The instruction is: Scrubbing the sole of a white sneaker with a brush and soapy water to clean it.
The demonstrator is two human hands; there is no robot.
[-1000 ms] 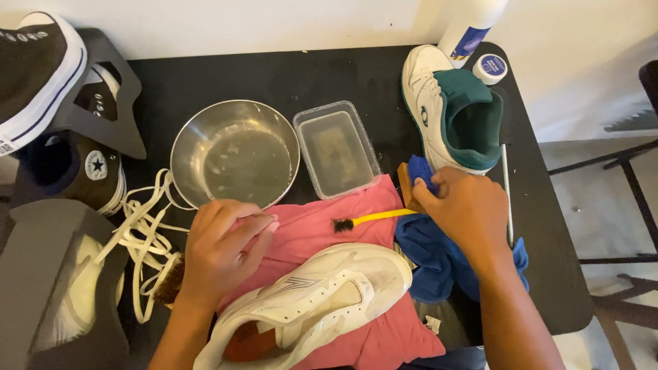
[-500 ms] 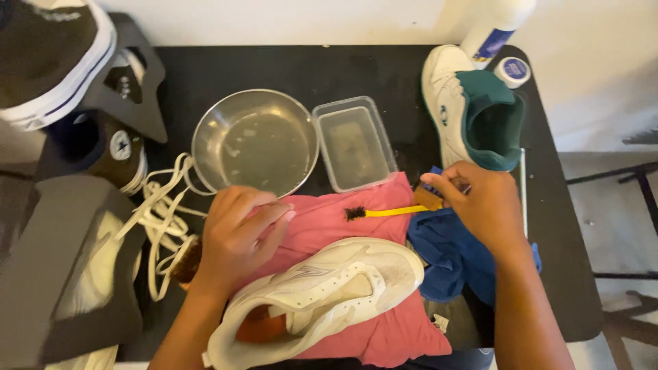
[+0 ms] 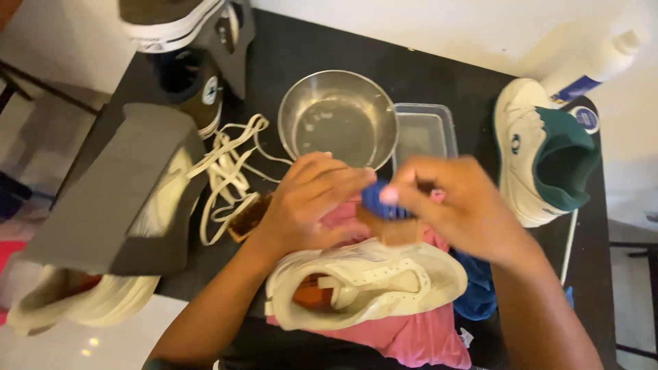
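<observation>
- The right hand [image 3: 456, 205] is closed around a small blue object [image 3: 381, 199], blurred; it may be a cloth or a brush head, I cannot tell which.
- The left hand [image 3: 308, 202] meets it fingertip to fingertip, its fingers curled onto the same blue piece and not gripping anything else.
- Just below both hands lies the white sneaker [image 3: 363, 284] on its side on a pink towel [image 3: 418, 336], laces out and an orange insert showing in its opening.
- Just beyond the hands stand a metal bowl [image 3: 339, 116] with a little water and a clear plastic tub [image 3: 423, 133].
- To the left of the left hand lie loose white laces [image 3: 226, 171] on the black worktop [image 3: 439, 75]; next to the right hand sits a white and green sneaker [image 3: 541, 154], with a white bottle [image 3: 593, 65] further out.
- A blue cloth [image 3: 476, 291] is bunched under the right wrist.
- Judging by this, the preparation looks finished: laces removed, water ready. The sneaker itself looks dry and untouched by either hand, so the cleaning proper seems mostly ahead.
</observation>
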